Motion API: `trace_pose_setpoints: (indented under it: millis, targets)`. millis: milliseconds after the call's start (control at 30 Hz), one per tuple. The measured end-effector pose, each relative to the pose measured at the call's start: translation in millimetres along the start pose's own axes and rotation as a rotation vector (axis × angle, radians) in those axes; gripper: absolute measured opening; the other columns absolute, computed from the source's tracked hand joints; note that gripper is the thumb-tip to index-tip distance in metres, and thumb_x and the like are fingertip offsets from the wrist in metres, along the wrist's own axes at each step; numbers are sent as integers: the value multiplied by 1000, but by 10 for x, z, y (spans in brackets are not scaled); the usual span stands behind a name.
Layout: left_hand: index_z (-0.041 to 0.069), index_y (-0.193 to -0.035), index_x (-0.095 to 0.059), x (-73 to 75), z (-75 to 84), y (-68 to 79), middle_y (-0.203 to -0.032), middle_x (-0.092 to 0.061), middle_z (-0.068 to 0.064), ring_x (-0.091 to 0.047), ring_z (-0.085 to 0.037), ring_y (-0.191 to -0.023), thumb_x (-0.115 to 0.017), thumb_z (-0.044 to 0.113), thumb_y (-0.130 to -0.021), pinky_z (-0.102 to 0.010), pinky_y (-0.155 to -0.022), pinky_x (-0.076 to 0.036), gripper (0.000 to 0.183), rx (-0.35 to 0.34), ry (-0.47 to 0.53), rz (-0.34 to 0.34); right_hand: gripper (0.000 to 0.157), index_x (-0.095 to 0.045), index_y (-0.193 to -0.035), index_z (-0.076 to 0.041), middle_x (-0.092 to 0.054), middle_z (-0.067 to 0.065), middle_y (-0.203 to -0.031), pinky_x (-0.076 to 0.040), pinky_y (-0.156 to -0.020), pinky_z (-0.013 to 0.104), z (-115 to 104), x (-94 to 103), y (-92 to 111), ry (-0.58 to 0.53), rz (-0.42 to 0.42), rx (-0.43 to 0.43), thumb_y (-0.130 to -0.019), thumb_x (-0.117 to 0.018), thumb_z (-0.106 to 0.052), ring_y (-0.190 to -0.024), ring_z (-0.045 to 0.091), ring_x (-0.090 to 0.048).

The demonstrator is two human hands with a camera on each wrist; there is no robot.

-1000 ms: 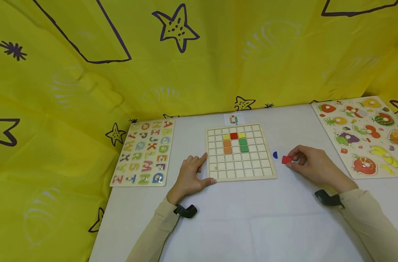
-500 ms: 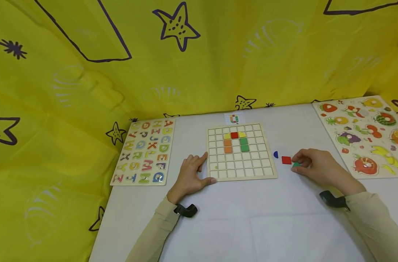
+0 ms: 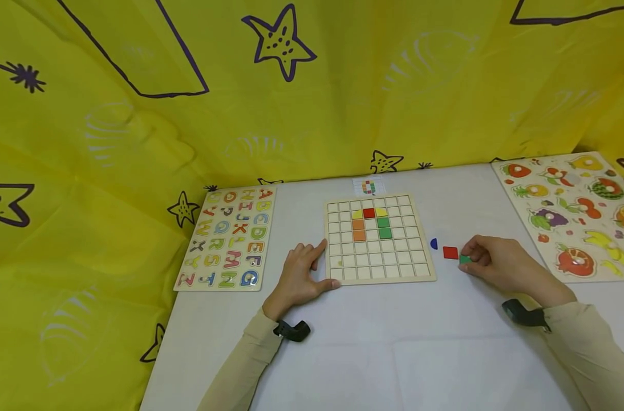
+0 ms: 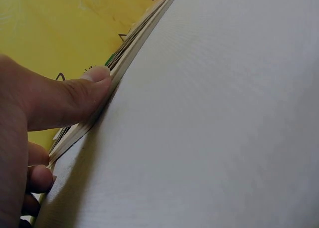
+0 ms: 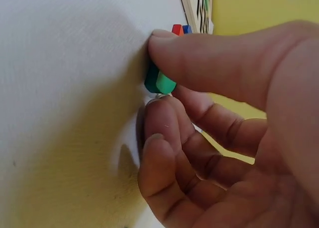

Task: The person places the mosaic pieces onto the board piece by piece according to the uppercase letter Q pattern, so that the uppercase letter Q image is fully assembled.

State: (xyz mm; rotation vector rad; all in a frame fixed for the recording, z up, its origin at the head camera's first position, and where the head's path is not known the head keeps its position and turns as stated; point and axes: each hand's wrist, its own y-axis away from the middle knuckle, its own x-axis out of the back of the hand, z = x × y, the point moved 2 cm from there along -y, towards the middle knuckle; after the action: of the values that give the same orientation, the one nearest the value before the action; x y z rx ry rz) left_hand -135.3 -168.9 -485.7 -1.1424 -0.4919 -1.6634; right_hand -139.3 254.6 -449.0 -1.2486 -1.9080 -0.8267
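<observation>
A wooden grid board [image 3: 333,262] lies on the table, with yellow, red, orange and green pieces in its upper cells. My left hand [image 3: 298,279] rests at its lower left corner. The index fingertip touches the left side and the thumb [image 4: 82,96] presses the near edge. To the right of the board, my right hand [image 3: 502,262] pinches a green tile [image 5: 165,83] between thumb and fingers, low over the tabletop. A red square tile [image 3: 450,253] lies just left of those fingertips. Beyond it is a blue half-round piece [image 3: 433,244], beside the board.
A small pattern card [image 3: 368,187] lies behind the grid board. On the left is an alphabet puzzle board [image 3: 219,240], on the right a fruit puzzle board [image 3: 568,220]. A yellow cloth [image 3: 332,114] with star drawings hangs behind the white table [image 3: 373,354].
My right hand has let go of the red tile, leaving it flat on the table. It has shifted slightly right and now pinches the green tile. My left hand stays at the board's corner.
</observation>
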Motion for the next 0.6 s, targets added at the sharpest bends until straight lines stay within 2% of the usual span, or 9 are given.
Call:
trace_pose_setpoints:
  millis: [200, 400, 600]
  targets:
    - [3, -151, -58, 17, 15, 2, -77, -45, 3, -36, -13, -79, -92, 47, -74, -30, -78, -28, 95, -13, -1, 17, 26, -63, -107, -7, -62, -2, -86, -45, -65, 23, -23, -9, 21, -17, 7, 56, -92, -82, -14, -74, 9, -51]
    - [3, -152, -57, 13, 14, 3, -77, -44, 3, -35, -14, -80, -92, 47, -75, -30, -78, -28, 96, -3, 4, 6, 20, -69, -112, -13, -61, -4, -83, -41, -63, 24, -60, -24, 11, -36, 93, 127, -95, -78, -10, -70, 5, -47]
    - [3, -153, -55, 11, 14, -2, -77, -44, 3, -35, -14, -79, -92, 47, -75, -30, -79, -28, 97, 1, 15, -5, 13, -74, -101, -13, -73, 1, -90, -49, -66, 20, -154, -60, -61, -162, 188, 67, -92, -83, -12, -74, 1, -59]
